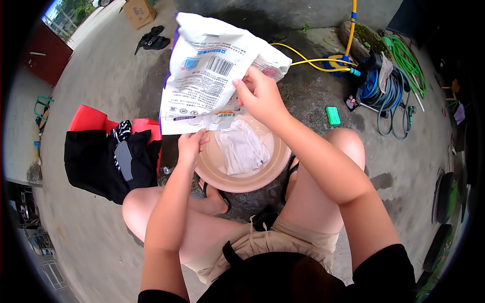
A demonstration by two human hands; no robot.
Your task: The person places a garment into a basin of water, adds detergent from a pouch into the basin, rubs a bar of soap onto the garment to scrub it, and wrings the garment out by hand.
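A large white printed plastic detergent bag is held up over the far side of a tan basin. My left hand pinches its near lower edge. My right hand grips the bag's right side, with the thumb on top and the other fingers partly hidden behind. The bag looks slack and creased, and I cannot tell how much is in it. Inside the basin lies a crumpled pale cloth in a little whitish water. Part of the basin's far rim is hidden behind the bag and my hand.
To the left, a red plastic stool bears black clothing and a grey phone. A green soap bar or box lies right of the basin. Farther right are coiled blue-grey hoses and a green hose.
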